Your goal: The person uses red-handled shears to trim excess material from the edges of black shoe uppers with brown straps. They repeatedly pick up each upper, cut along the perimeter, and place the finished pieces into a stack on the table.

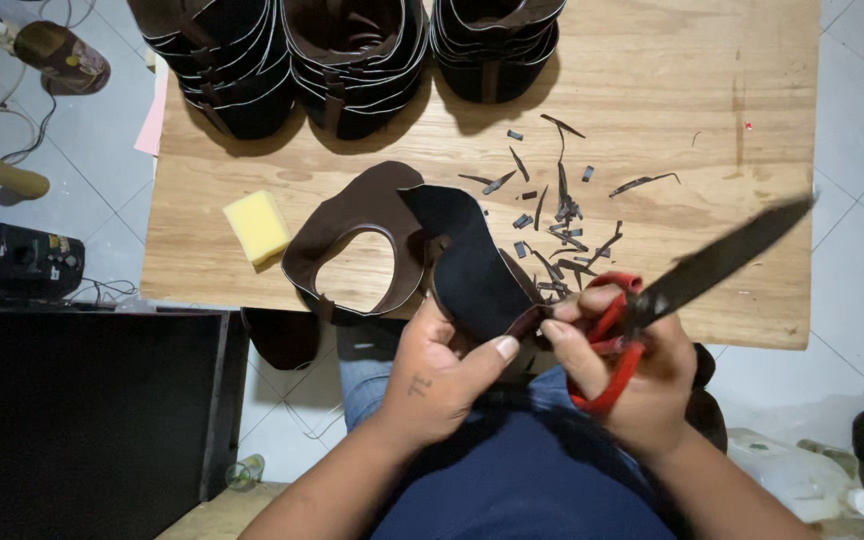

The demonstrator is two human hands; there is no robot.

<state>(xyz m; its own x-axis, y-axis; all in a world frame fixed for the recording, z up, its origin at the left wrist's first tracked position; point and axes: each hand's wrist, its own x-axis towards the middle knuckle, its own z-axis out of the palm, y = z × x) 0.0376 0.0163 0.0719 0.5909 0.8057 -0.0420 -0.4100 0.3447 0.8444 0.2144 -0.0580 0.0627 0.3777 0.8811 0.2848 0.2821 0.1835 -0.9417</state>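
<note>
Scissor blades [717, 265] motion-blurred; stacked leather uppers [352, 60] cropped by the top edge; leather scraps [552, 230] too small to resolve.

I see a yellow sponge [257, 226] lying on the wooden table [652, 70], left of centre. Three stacks of dark leather shoe uppers [352, 60] line the table's far edge. Thin dark offcuts [557, 215] are scattered over the middle of the board. On the tiled floor [102, 130] to the left stands a black box [14, 260], possibly a speaker, with cables [12, 100] beside it.
</note>
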